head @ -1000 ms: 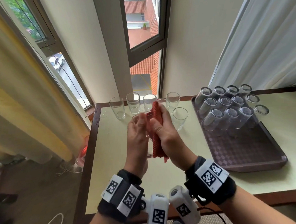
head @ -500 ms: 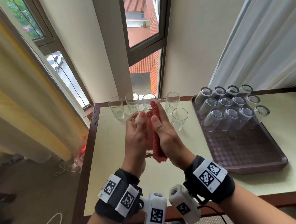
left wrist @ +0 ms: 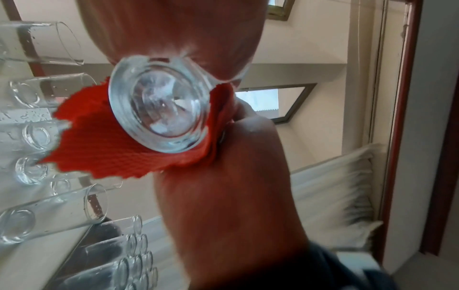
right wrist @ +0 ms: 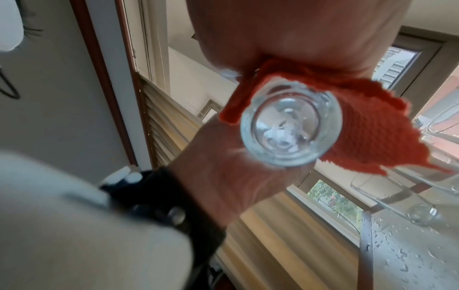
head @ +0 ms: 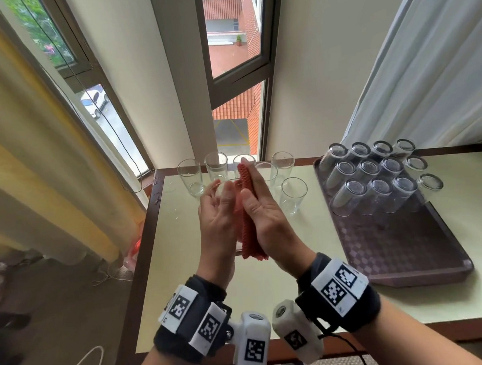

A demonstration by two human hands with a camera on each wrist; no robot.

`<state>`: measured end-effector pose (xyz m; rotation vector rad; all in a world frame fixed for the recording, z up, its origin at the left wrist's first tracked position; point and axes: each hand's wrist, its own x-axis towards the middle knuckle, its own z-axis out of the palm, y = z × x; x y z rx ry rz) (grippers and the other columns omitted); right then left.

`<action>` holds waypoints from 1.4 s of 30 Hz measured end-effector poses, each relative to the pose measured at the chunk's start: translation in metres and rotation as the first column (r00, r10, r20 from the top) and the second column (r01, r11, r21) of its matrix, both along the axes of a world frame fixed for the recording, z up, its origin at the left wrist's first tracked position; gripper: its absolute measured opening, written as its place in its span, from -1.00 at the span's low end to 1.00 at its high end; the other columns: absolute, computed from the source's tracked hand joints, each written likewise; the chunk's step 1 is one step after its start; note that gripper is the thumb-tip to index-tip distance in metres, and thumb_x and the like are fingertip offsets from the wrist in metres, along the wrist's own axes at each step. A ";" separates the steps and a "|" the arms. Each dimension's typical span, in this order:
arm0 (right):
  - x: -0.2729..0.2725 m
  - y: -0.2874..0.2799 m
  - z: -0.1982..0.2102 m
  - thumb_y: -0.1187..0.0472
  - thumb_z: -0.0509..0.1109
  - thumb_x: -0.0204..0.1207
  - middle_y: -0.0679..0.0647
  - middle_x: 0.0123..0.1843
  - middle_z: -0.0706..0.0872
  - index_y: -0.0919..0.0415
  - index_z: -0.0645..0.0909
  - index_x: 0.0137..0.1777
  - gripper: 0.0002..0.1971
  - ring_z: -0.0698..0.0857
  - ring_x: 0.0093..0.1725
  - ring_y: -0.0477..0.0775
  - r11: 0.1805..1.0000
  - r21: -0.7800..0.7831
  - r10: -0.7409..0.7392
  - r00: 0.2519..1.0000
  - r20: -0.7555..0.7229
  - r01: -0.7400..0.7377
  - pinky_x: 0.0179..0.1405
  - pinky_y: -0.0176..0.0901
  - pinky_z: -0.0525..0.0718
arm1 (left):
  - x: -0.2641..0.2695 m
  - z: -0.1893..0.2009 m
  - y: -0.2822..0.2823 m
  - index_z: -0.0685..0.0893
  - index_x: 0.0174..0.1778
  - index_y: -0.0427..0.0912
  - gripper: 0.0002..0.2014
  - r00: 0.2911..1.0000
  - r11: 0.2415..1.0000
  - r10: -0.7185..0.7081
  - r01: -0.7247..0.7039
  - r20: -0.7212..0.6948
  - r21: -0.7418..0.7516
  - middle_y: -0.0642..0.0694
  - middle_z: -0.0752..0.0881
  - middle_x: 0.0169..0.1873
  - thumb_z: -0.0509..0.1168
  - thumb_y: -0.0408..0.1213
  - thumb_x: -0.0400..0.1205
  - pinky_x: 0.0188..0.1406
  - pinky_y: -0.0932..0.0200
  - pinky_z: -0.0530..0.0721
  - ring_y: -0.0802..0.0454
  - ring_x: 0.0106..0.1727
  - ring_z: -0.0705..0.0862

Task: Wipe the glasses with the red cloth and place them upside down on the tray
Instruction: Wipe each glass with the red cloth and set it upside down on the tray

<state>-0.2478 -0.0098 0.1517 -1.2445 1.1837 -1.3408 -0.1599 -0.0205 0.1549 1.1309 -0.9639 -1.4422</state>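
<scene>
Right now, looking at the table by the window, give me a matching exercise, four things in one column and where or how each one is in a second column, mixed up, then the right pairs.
Things:
1. red cloth
2. glass being wiped
3. glasses on the tray
4. glasses near the window

Place or state:
A. upright on the table, mouths up
B. upside down in rows
C. pressed against the held glass by the right hand
D. held up between both hands, base toward the wrist cameras

Pairs: 1-C, 2-D, 3-B, 4-A

The left hand steadies the glass from its other side.
</scene>
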 end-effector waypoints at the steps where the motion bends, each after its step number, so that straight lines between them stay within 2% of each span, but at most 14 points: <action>1: 0.001 0.003 -0.005 -0.18 0.15 0.61 0.12 0.63 0.37 -0.46 0.17 0.62 -0.44 0.43 0.48 0.05 1.000 -0.028 0.006 0.997 -0.077 -0.008 0.59 0.39 0.35 | 0.002 0.000 -0.002 0.38 0.55 -0.08 -0.30 1.000 1.000 0.018 -0.018 -0.008 0.002 -0.25 0.67 0.31 0.24 0.24 0.57 0.22 -0.10 0.75 -0.08 0.23 0.74; 4: 0.002 0.012 -0.012 -0.04 0.11 0.66 -0.03 0.72 0.17 -0.45 0.06 0.61 -0.43 0.25 0.61 -0.30 0.995 -0.083 0.043 0.979 -0.198 -0.061 0.67 -0.08 0.29 | 0.006 -0.003 -0.003 0.39 0.53 -0.06 -0.34 0.998 0.998 0.055 -0.055 0.010 -0.010 -0.24 0.71 0.20 0.11 0.23 0.56 -0.12 0.09 0.77 0.03 -0.02 0.78; 6: 0.002 0.012 -0.013 -0.08 0.13 0.66 -0.06 0.69 0.22 -0.49 0.09 0.62 -0.43 0.39 0.52 -0.18 0.993 -0.096 0.054 0.985 -0.163 -0.070 0.59 0.13 0.43 | 0.005 -0.006 0.000 0.46 0.42 -0.05 -0.48 0.998 0.999 0.052 -0.051 0.021 -0.001 -0.22 0.74 0.14 0.06 0.19 0.65 -0.27 0.21 0.74 0.16 -0.15 0.79; 11: -0.004 -0.002 -0.001 -0.06 0.15 0.61 0.38 0.22 0.55 -0.34 0.19 0.63 -0.43 0.63 -0.04 0.24 0.996 0.061 0.053 0.980 0.190 -0.065 -0.09 0.05 0.68 | -0.002 -0.005 0.008 0.37 0.55 0.02 -0.47 0.998 0.999 -0.027 0.026 0.054 0.035 -0.13 0.70 0.22 0.19 0.18 0.71 0.12 -0.13 0.78 0.09 0.07 0.80; 13: -0.004 -0.006 0.000 -0.10 0.17 0.62 0.44 0.35 0.56 -0.26 0.15 0.68 -0.38 0.65 0.22 0.35 0.997 0.070 0.030 0.991 0.129 -0.039 0.28 0.30 0.65 | -0.001 -0.005 0.005 0.38 0.56 0.03 -0.30 0.998 1.000 -0.021 0.020 0.067 0.021 -0.16 0.65 0.31 0.29 0.32 0.59 0.11 -0.03 0.80 0.03 0.17 0.76; 15: 0.000 -0.003 -0.004 -0.13 0.20 0.60 0.09 0.54 0.46 -0.32 0.14 0.68 -0.36 0.51 0.47 0.09 0.999 0.024 0.030 1.000 -0.001 -0.030 0.59 0.28 0.39 | 0.003 -0.004 0.001 0.44 0.54 -0.08 -0.30 1.000 1.000 0.000 0.000 0.031 0.009 -0.22 0.69 0.28 0.23 0.26 0.55 -0.04 0.25 0.78 0.10 0.10 0.78; 19: 0.008 0.007 -0.012 -0.13 0.19 0.59 -0.05 0.71 0.20 -0.48 0.11 0.63 -0.38 0.34 0.56 0.05 0.995 -0.032 0.092 0.991 -0.100 -0.096 0.61 0.41 0.30 | 0.012 -0.003 -0.003 0.44 0.50 -0.10 -0.42 0.996 0.998 0.065 -0.064 -0.056 0.028 -0.33 0.72 0.18 0.09 0.18 0.66 -0.15 0.10 0.68 -0.11 0.00 0.70; 22: 0.006 0.000 -0.007 -0.19 0.20 0.56 0.03 0.54 0.39 -0.53 0.12 0.60 -0.39 0.49 0.26 0.03 0.993 -0.030 0.111 0.993 -0.049 -0.112 0.36 0.27 0.58 | 0.011 -0.003 0.001 0.50 0.32 0.01 -0.65 0.999 0.999 0.040 -0.040 -0.032 0.015 -0.28 0.74 0.15 0.02 0.09 0.75 -0.06 0.14 0.74 0.03 -0.02 0.77; 25: 0.000 -0.011 0.002 -0.07 0.18 0.60 0.09 0.27 0.52 -0.44 0.19 0.58 -0.44 0.63 -0.16 -0.03 0.995 0.021 0.094 0.994 0.060 -0.096 -0.19 -0.10 0.67 | 0.006 -0.004 0.004 0.39 0.50 -0.04 -0.48 1.000 1.000 -0.017 0.017 -0.011 0.009 -0.08 0.75 0.13 0.10 0.13 0.67 0.04 0.08 0.80 0.18 0.01 0.81; 29: 0.002 -0.007 0.001 -0.12 0.18 0.67 0.00 0.58 0.43 -0.41 0.13 0.64 -0.43 0.53 0.51 0.11 0.997 0.021 0.070 0.997 -0.014 -0.070 0.50 0.25 0.52 | 0.009 -0.006 -0.002 0.35 0.58 -0.01 -0.30 0.999 0.999 -0.044 0.044 0.028 -0.006 -0.10 0.61 0.35 0.25 0.19 0.53 -0.21 0.42 0.72 0.23 0.14 0.75; 32: 0.004 0.003 -0.003 0.24 0.13 0.78 -0.21 0.50 0.33 -0.24 0.04 0.66 -0.43 0.53 0.32 0.29 0.993 0.000 0.121 0.993 0.014 -0.121 0.32 0.16 0.55 | 0.013 -0.003 -0.004 0.33 0.61 0.00 -0.28 1.000 1.000 0.015 -0.015 -0.006 0.008 -0.19 0.66 0.31 0.22 0.18 0.53 -0.30 0.43 0.68 0.07 0.09 0.77; 37: 0.001 -0.008 0.001 -0.05 0.18 0.59 0.14 0.54 0.43 -0.23 0.11 0.69 -0.34 0.68 0.09 -0.05 0.994 0.067 0.087 0.995 0.050 -0.090 0.03 -0.12 0.70 | 0.006 -0.001 0.003 0.35 0.54 -0.03 -0.56 1.000 1.000 0.020 -0.021 0.020 0.008 -0.09 0.71 0.16 0.03 0.04 0.78 -0.10 0.23 0.78 0.13 0.05 0.80; 39: 0.000 -0.014 0.004 -0.07 0.16 0.58 0.18 0.63 0.39 -0.19 0.12 0.70 -0.34 0.68 0.28 0.07 0.994 0.088 0.051 0.995 0.084 -0.058 0.15 -0.04 0.75 | 0.001 -0.003 0.007 0.32 0.54 0.06 -0.58 0.999 1.000 0.000 0.000 0.037 0.012 -0.05 0.63 0.26 0.09 0.07 0.78 -0.01 0.16 0.80 0.17 0.15 0.76; 42: 0.000 -0.013 0.001 -0.23 0.18 0.56 0.10 0.67 0.36 -0.14 0.13 0.71 -0.28 0.46 0.59 0.11 0.997 0.073 0.015 1.000 0.014 -0.016 0.58 0.24 0.44 | 0.000 -0.005 0.006 0.34 0.56 0.16 -0.31 0.996 1.000 0.016 -0.017 0.087 0.006 -0.04 0.42 0.47 0.26 0.36 0.55 0.26 -0.03 0.75 0.00 0.47 0.55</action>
